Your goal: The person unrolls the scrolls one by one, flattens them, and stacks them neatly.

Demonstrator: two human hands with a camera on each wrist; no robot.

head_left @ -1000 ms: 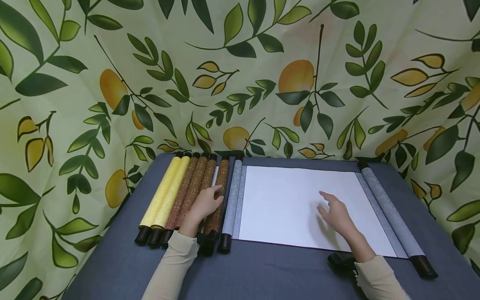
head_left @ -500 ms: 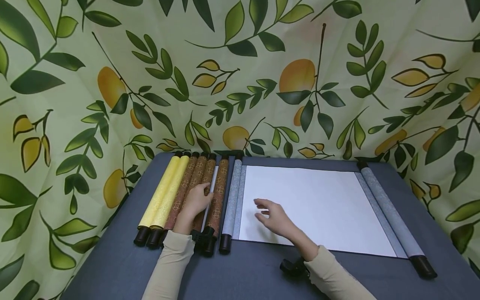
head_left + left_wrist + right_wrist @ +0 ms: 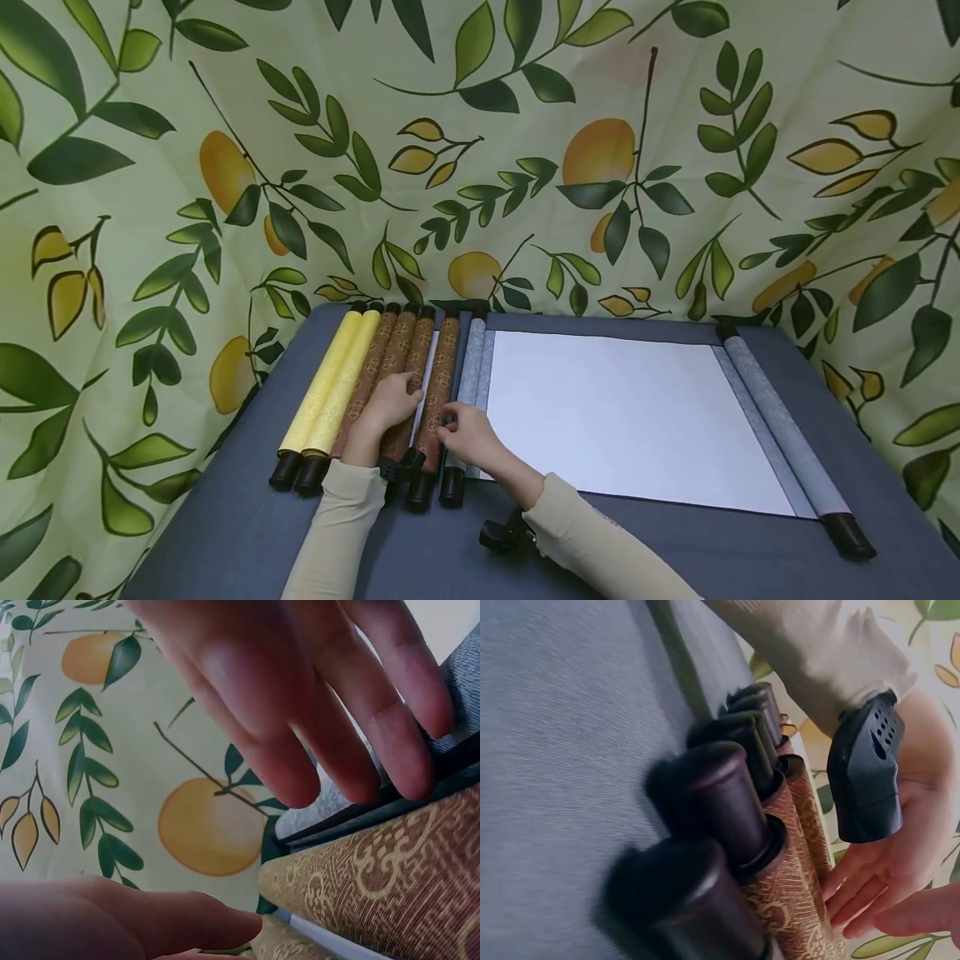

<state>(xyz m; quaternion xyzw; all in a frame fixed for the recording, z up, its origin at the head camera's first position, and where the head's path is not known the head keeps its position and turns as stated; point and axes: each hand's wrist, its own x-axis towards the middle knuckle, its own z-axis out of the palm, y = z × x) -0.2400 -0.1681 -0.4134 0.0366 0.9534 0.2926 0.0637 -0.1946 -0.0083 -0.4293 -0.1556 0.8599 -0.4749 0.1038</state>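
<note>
Four scrolls in brown woven cloth with gold-toned roundels, the rightmost brown scroll (image 3: 441, 367) between the hands, tube straight, near knob dark and glossy. Left hand (image 3: 390, 402) over the other three brown scrolls (image 3: 396, 354), thumb and fingers apart, nothing gripped. Right hand (image 3: 472, 437) at the opposite flank of the rightmost tube, thumb and forefinger loosely bent with a gap; contact impossible to tell. Just past the left fingertips, a narrow pale strip (image 3: 431, 358). Left of the left hand, two yellow scrolls (image 3: 343, 382), finely figured. Right of the right hand, a smooth white sheet (image 3: 615, 417) between mottled grey-blue rollers (image 3: 782, 425). Beneath both hands, blue-grey woven table cloth (image 3: 225, 525); beyond them, creased leaf-and-fruit fabric (image 3: 510, 125).
</note>
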